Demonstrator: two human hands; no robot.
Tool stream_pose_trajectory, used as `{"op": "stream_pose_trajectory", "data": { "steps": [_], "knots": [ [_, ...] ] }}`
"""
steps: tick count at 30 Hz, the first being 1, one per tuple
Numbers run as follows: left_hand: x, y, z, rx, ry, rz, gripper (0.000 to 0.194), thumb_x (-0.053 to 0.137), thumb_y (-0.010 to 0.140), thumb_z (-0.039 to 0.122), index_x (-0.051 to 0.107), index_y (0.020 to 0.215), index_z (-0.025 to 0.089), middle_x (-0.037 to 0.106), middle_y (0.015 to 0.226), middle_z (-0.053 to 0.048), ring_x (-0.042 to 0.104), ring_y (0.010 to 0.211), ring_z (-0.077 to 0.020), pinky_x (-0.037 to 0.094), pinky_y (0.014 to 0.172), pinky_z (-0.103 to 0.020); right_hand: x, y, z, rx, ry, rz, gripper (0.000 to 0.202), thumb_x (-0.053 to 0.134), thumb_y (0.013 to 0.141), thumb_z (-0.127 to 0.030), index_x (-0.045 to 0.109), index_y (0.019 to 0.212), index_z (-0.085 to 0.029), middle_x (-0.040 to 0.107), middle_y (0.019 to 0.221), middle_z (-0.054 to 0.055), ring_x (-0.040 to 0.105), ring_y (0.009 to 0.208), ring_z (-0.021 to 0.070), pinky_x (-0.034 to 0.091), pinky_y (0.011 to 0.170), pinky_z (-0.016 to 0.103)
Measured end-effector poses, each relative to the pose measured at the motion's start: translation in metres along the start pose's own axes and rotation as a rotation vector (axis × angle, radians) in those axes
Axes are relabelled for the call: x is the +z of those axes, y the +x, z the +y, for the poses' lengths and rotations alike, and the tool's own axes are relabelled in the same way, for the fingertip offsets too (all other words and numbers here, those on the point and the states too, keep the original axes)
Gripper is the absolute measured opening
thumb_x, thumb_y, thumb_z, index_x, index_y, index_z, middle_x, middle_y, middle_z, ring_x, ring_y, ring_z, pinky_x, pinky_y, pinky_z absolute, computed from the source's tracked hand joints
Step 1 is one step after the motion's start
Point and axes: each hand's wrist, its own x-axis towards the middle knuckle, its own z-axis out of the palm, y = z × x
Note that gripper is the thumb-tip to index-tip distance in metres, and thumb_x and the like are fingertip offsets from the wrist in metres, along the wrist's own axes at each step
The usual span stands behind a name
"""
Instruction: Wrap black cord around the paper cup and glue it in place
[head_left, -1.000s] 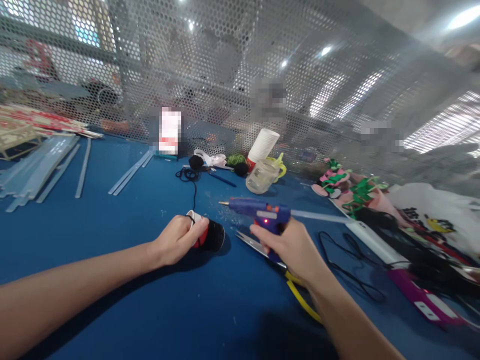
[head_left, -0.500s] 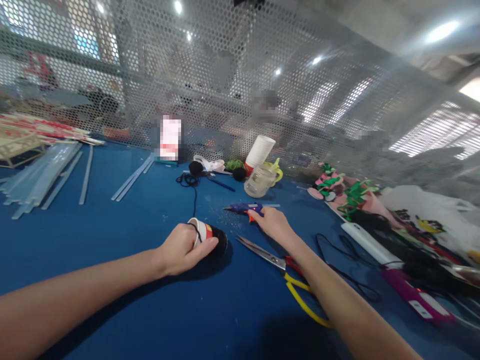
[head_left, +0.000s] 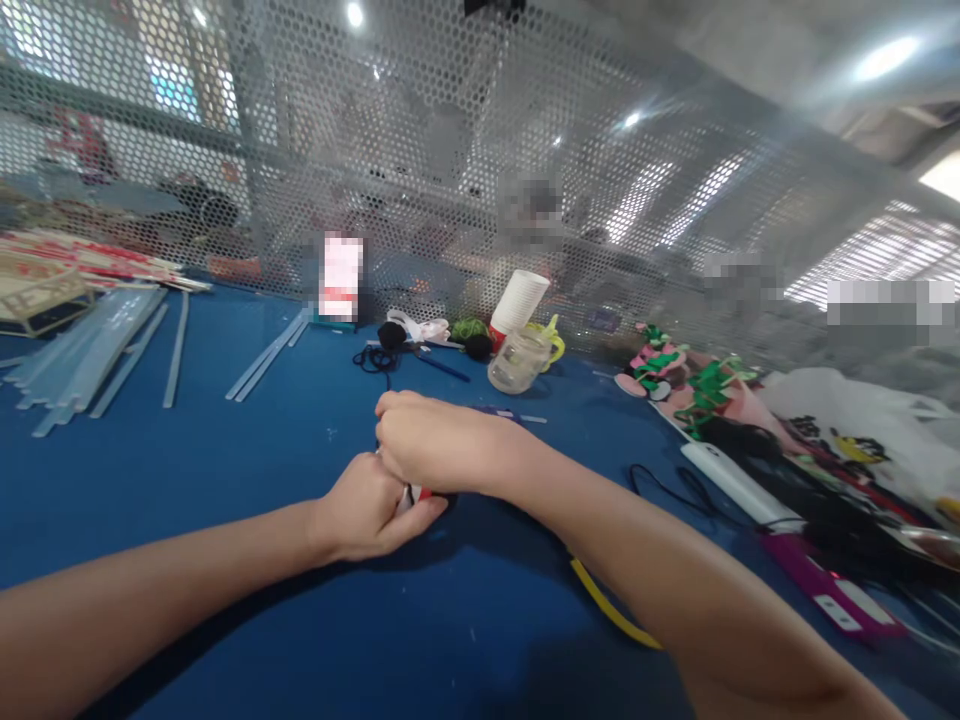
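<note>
A paper cup (head_left: 421, 493), partly wound with black yarn, is in my left hand (head_left: 367, 505), whose fingers are closed around it. Most of the cup is covered by my hands. Directly over it, my right hand (head_left: 431, 435) is curled, with its fingers at the cup's near-left end; what they pinch is hidden. A strand of black yarn (head_left: 388, 381) runs from the loose coil down to the right hand. Behind the right wrist lies a blue glue gun (head_left: 499, 410), mostly covered. Under my right forearm, scissors show only a yellow handle (head_left: 611, 610).
Translucent glue sticks (head_left: 112, 345) lie at left. Towards the mesh panel (head_left: 420, 180) are a phone (head_left: 341, 277), a black yarn ball (head_left: 391, 335), a blue pen (head_left: 446, 369), stacked paper cups (head_left: 519, 300) and a clear jar (head_left: 517, 362). A purple power strip (head_left: 832, 590) sits at right.
My right hand has let go of the glue gun and moved left, onto the cup. The gun stays on the table. My left hand keeps hold of the cup.
</note>
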Motion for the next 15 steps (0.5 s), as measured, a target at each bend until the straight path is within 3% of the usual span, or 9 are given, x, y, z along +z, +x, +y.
{"op": "stream_pose_trajectory", "data": {
  "steps": [3,7,12,15],
  "knots": [
    [0.000,0.000,0.000,0.091,0.092,-0.053,0.032,0.037,0.075,0.032,0.045,0.047,0.017,0.048,0.047,-0.001,0.040,0.045,-0.0111,0.032,0.048,-0.024,-0.004,0.002,-0.005,0.013,-0.025,-0.041,0.021,0.056,0.055,0.001,0.053,0.041,-0.014,0.058,0.055,0.006,0.055,0.058,0.0162,0.037,0.047,0.024],
    [-0.001,-0.001,-0.002,0.075,0.182,-0.127,0.043,0.034,0.076,0.036,0.025,0.038,0.019,0.032,0.037,0.002,0.028,0.038,-0.0091,0.023,0.042,-0.025,-0.001,0.000,0.001,0.024,0.086,0.020,0.018,0.051,0.061,-0.003,0.055,0.046,-0.014,0.061,0.059,0.006,0.055,0.056,0.0138,0.037,0.046,0.022],
    [-0.004,0.003,-0.001,-0.075,0.033,-0.126,0.040,0.026,0.080,0.035,0.025,0.043,0.018,0.026,0.042,0.004,0.022,0.040,-0.0080,0.021,0.043,-0.025,0.020,-0.012,0.025,0.107,0.701,0.365,0.013,0.048,0.067,-0.011,0.059,0.059,-0.012,0.062,0.090,0.008,0.056,0.078,0.0137,0.042,0.066,0.023],
    [-0.005,0.005,0.000,-0.273,-0.184,-0.108,0.043,0.019,0.082,0.037,0.027,0.045,0.018,0.027,0.044,0.004,0.024,0.043,-0.0081,0.022,0.044,-0.023,0.032,-0.028,0.039,0.224,1.081,0.477,0.012,0.050,0.071,-0.020,0.059,0.073,-0.012,0.061,0.084,0.007,0.055,0.073,0.0116,0.042,0.068,0.026]
  ]
}}
